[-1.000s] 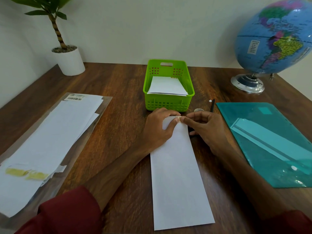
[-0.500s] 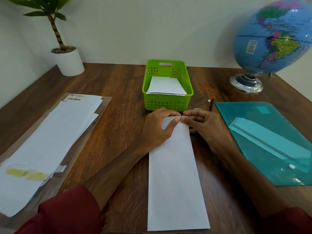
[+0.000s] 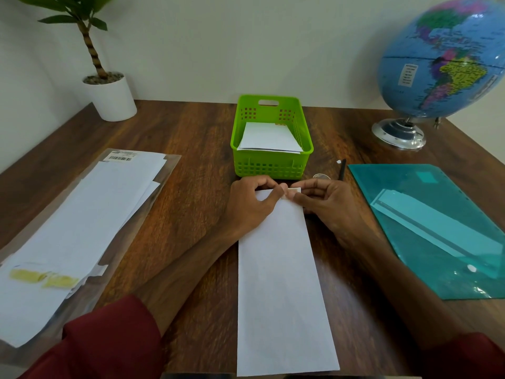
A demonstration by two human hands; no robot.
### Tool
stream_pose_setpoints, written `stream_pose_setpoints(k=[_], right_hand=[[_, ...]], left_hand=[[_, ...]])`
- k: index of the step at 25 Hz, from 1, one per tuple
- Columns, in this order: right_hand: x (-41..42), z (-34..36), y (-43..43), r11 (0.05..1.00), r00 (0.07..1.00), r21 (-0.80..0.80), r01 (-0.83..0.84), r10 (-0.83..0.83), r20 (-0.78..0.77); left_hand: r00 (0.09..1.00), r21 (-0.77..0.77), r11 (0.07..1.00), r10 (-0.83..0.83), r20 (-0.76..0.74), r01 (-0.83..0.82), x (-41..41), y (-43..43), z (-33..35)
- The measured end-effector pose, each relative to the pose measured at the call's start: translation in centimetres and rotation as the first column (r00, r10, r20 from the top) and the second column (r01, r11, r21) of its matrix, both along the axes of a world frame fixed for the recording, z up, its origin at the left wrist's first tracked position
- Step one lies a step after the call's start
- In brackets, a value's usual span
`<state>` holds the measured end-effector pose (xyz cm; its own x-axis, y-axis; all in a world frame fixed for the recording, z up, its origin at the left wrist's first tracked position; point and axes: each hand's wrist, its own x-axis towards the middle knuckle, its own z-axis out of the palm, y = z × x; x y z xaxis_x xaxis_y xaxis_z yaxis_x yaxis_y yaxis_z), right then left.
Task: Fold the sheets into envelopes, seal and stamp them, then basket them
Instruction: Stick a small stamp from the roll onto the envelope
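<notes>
Wooden table point(image 3: 191, 165) bears everything; a long white envelope point(image 3: 281, 283) runs from the near edge up under both hands; left of the left hand point(image 3: 251, 203) lies a stack of sheets point(image 3: 79, 228); just beyond the hands stands the green basket point(image 3: 306, 143); both hands, fingers curled, pinch a small stamp point(image 3: 295, 190) at the envelope's far end, the right hand point(image 3: 325, 206) touching the left.

Dark red sleeves point(image 3: 109, 337) pushed up, forearms and hands bare.
</notes>
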<state>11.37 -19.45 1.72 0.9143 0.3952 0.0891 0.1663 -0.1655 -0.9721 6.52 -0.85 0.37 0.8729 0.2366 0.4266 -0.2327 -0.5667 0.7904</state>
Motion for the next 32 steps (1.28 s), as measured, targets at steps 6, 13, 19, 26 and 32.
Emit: stream_pose_setpoints(k=[6,13,19,26,32], right_hand=[[0.1,-0.1,-0.1,0.999,0.998,0.023,0.033,-0.032,-0.044],[0.2,-0.2,-0.1,0.999,0.998,0.005,0.039,-0.039,-0.051],[-0.1,0.3,-0.2,1.0,0.997,0.006,-0.02,0.021,-0.073],[-0.4,0.9,-0.5,1.0,0.999,0.024,0.015,-0.014,-0.043],[0.0,2.3,-1.7,0.902,0.92,0.265,0.341,-0.378,0.104]], left_hand=[[0.999,0.015,1.0,-0.027,-0.024,0.027,-0.1,-0.2,-0.1],[0.999,0.069,0.997,-0.022,0.035,0.02,-0.3,-0.3,0.2],[0.998,0.025,1.0,0.008,0.063,-0.01,-0.3,-0.3,0.4],[0.997,0.067,0.997,-0.044,0.069,0.04,-0.5,-0.3,0.6],[0.995,-0.184,0.98,-0.081,-0.054,0.069,-1.7,-1.3,2.1]])
